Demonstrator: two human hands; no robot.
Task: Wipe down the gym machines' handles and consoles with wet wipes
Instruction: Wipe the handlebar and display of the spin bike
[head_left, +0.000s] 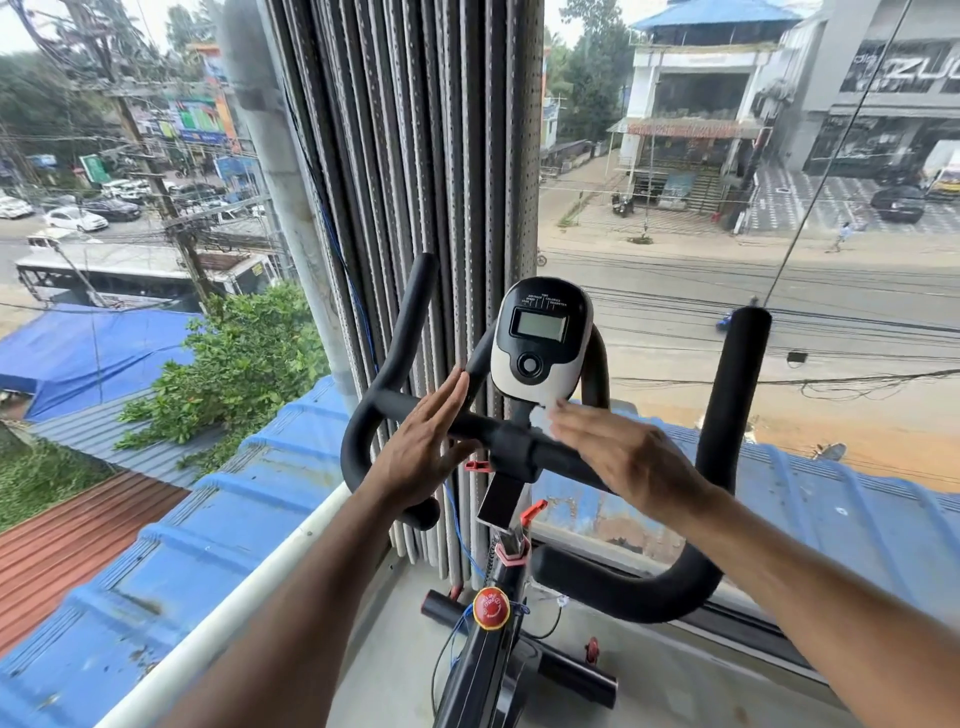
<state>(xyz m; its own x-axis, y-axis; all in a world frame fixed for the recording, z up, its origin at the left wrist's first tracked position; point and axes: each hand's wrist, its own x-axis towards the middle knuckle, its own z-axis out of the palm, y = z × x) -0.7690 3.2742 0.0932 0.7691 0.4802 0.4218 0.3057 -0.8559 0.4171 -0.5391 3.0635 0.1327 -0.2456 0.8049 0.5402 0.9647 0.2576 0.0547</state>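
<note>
Console (540, 338) sits centre, above the handlebar (509, 439). Left hand (423, 441) left of console, over the bar; right hand (623, 457) right, wipe (540, 418) under its fingertips, just below console. Knob (491, 609) nearer, on frame. Curtain (415, 182) behind.

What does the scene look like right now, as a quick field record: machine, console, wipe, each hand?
machine: exercise bike by a window
console: black-and-white unit, screen blank, above the handlebar
wipe: white wet wipe, just below the console
right hand: right hand, fingers straight, blurred, on the wipe
left hand: left hand, fingers straight, at the bar left of the console; contact unclear
</note>
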